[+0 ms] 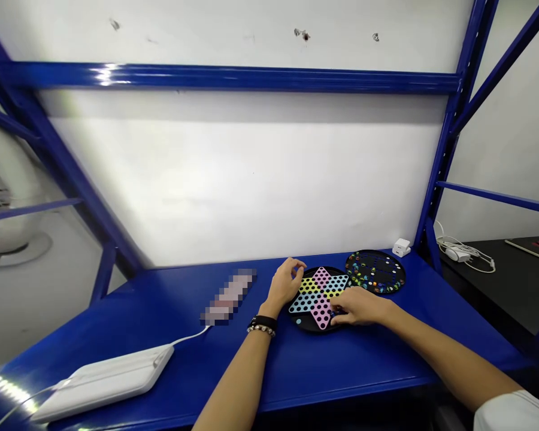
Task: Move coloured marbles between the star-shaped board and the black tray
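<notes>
A round black Chinese checkers board (307,322) lies on the blue table, its star printed in pink, yellow and light blue with dark holes. At the board's left edge is my left hand (286,282), fingers loosely bent, thumb apart, holding nothing. Over the lower right of the star, my right hand (358,305) has its fingers pinched together and pointing down. Something small and dark blue shows by those fingertips; I cannot make out what it is. Behind and to the right sits a round black tray (388,270) with many colourful marbles and small pieces in it.
A white charger block (401,247) stands at the back right corner. On the left, a white power bank (112,374) has a cable running to a blurred flat object (229,297). Blue frame posts (440,155) flank the table (197,371), with a white wall behind.
</notes>
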Available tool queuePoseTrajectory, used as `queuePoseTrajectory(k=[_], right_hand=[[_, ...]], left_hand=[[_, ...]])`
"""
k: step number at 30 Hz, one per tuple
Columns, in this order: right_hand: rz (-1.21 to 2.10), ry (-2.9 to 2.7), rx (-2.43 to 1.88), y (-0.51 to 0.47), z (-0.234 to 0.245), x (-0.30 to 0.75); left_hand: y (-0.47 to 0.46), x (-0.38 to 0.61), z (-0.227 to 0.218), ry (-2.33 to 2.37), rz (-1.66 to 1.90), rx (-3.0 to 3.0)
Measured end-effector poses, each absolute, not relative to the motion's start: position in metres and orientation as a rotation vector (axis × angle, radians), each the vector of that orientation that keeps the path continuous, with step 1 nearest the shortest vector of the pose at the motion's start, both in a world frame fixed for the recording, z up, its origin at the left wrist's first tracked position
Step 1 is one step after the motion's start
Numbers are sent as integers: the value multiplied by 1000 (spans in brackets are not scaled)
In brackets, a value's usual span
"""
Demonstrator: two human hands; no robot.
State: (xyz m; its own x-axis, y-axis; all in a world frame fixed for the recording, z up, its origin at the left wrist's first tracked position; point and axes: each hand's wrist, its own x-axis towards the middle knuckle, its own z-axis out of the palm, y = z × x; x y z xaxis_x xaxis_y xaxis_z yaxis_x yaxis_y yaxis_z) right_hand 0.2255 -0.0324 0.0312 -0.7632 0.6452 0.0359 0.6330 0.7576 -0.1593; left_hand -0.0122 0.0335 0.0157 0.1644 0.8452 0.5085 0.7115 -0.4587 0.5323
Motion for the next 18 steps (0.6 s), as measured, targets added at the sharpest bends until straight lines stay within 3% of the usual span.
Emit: queuePoseTrajectory(k=[5, 18], right_hand=[[305, -2733, -1011, -28, 20, 223], [171, -2625, -897, -36, 3, 208]], left_hand=[[33, -12, 15, 1528, 1172, 2269], [30, -10, 14, 1530, 1134, 2293]])
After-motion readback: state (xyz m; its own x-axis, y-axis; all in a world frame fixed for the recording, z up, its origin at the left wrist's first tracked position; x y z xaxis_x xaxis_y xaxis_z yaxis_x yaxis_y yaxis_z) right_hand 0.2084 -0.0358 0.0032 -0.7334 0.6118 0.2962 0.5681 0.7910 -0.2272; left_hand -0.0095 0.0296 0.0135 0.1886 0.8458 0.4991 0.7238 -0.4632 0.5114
